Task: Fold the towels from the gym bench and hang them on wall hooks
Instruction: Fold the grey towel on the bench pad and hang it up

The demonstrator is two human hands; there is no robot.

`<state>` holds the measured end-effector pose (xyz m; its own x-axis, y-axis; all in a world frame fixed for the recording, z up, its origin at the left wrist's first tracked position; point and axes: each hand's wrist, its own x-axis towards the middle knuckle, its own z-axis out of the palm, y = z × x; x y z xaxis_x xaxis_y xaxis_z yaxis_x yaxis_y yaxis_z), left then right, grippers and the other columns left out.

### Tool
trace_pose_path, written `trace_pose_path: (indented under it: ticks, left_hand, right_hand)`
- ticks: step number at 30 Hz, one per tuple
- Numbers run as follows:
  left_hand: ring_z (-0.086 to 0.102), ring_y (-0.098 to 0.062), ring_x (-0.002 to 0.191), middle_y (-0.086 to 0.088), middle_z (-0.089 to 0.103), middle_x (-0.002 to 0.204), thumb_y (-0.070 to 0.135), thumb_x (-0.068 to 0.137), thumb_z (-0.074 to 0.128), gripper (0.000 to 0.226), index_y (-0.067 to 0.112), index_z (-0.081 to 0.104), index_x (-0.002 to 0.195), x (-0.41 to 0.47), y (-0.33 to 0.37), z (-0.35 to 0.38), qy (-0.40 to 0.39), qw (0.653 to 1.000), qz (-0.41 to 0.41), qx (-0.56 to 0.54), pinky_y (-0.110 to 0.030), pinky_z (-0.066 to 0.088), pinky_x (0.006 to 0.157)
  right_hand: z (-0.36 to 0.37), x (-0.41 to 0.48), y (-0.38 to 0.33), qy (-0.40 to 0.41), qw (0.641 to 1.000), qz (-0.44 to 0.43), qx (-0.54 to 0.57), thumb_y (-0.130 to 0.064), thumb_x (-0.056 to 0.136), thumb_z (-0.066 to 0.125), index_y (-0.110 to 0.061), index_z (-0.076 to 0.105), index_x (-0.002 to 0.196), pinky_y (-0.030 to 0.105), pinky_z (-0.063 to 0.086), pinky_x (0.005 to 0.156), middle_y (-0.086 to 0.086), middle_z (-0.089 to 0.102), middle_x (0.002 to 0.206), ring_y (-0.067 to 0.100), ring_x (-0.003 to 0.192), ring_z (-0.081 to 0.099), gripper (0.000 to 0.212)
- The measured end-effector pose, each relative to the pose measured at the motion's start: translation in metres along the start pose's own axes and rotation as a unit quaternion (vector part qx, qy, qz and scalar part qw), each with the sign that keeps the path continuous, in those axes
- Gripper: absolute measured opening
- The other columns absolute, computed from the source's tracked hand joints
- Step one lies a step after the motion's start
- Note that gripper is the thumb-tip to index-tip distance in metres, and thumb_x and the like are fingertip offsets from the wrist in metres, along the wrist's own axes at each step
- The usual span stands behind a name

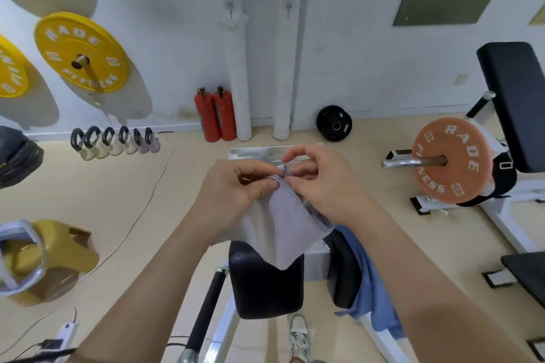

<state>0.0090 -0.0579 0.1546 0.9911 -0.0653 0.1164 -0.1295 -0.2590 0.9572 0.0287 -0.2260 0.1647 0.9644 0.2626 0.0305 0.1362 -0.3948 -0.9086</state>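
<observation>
Lilac-grey towel (283, 230) hangs in the air above the black pad of the gym bench (265, 289), held up only by its stitched top edge; the left hand (233, 188) pinches that hem between thumb and curled fingers, and the right hand (320, 183) pinches it just beside, fingertips bent round the corner of the cloth, so both hands are grasping the towel and sit close together; the rest of the cloth droops to a loose point near the pad, though I cannot tell whether it touches. A second, blue towel (373, 289) lies draped over the right side of the bench, untouched by either hand; the wall hooks (230, 6) are bare and well apart from the hands, across the floor on the white wall. My reading is that the corners are being matched for a fold (whether there is a hanging loop at that corner is too small to tell). The grip is a narrow one on the hem alone; if either pinch loosens while the fingers shift, the layers would likely slide apart and the towel drop to the floor; the hooks look slight, so a thick fold could slip off; the blue towel overhangs the edge and a careless knee might drag it down.
</observation>
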Motion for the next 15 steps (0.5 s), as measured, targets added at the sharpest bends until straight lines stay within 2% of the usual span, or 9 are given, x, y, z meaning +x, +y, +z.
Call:
trace_pose_path:
  ticks: [6,8,11,13,15]
  left_hand:
    - [0.067,-0.002,0.068,0.008,0.074,0.072,0.0,0.072,0.077,0.019,0.018,0.075,0.077,-0.005,0.011,0.0,0.065,0.997,0.002,-0.032,-0.012,0.049,0.065]
    - [0.066,-0.002,0.067,0.008,0.073,0.07,0.001,0.07,0.078,0.02,0.02,0.074,0.075,-0.005,0.013,0.001,0.081,0.996,0.011,-0.031,-0.013,0.049,0.065]
    - [0.065,-0.005,0.069,0.008,0.073,0.072,0.002,0.068,0.08,0.023,0.023,0.073,0.073,-0.003,0.015,0.002,0.102,0.994,0.024,-0.024,-0.018,0.052,0.068]
    - [0.066,-0.007,0.075,0.008,0.073,0.08,0.002,0.069,0.08,0.025,0.023,0.072,0.08,-0.002,0.016,0.0,0.088,0.995,0.034,-0.011,-0.021,0.053,0.07]
    - [0.065,-0.006,0.08,0.006,0.073,0.088,0.001,0.073,0.077,0.033,0.024,0.07,0.095,0.001,0.018,-0.003,0.034,0.999,0.031,0.002,-0.021,0.051,0.072]
  right_hand:
    - [-0.007,-0.002,-0.017,-0.005,0.997,-0.062,-0.039,-0.01,0.082,0.071,-0.028,0.051,0.085,0.023,0.055,0.066,-0.01,0.073,0.073,0.004,0.067,0.067,0.028]
    - [-0.01,-0.003,-0.022,-0.01,0.995,-0.075,-0.063,-0.009,0.082,0.071,-0.03,0.049,0.082,0.026,0.056,0.069,-0.013,0.072,0.071,0.002,0.068,0.066,0.03]
    - [-0.013,-0.006,-0.026,-0.018,0.99,-0.098,-0.104,-0.01,0.083,0.069,-0.03,0.048,0.081,0.037,0.056,0.075,-0.007,0.071,0.07,0.011,0.073,0.067,0.029]
    - [-0.015,-0.007,-0.027,-0.023,0.985,-0.115,-0.125,-0.008,0.083,0.066,-0.025,0.048,0.083,0.043,0.055,0.074,-0.005,0.068,0.069,0.015,0.07,0.064,0.024]
    - [-0.016,-0.007,-0.028,-0.025,0.981,-0.132,-0.137,-0.006,0.083,0.064,-0.024,0.047,0.082,0.041,0.054,0.07,-0.008,0.06,0.065,0.01,0.063,0.058,0.025]
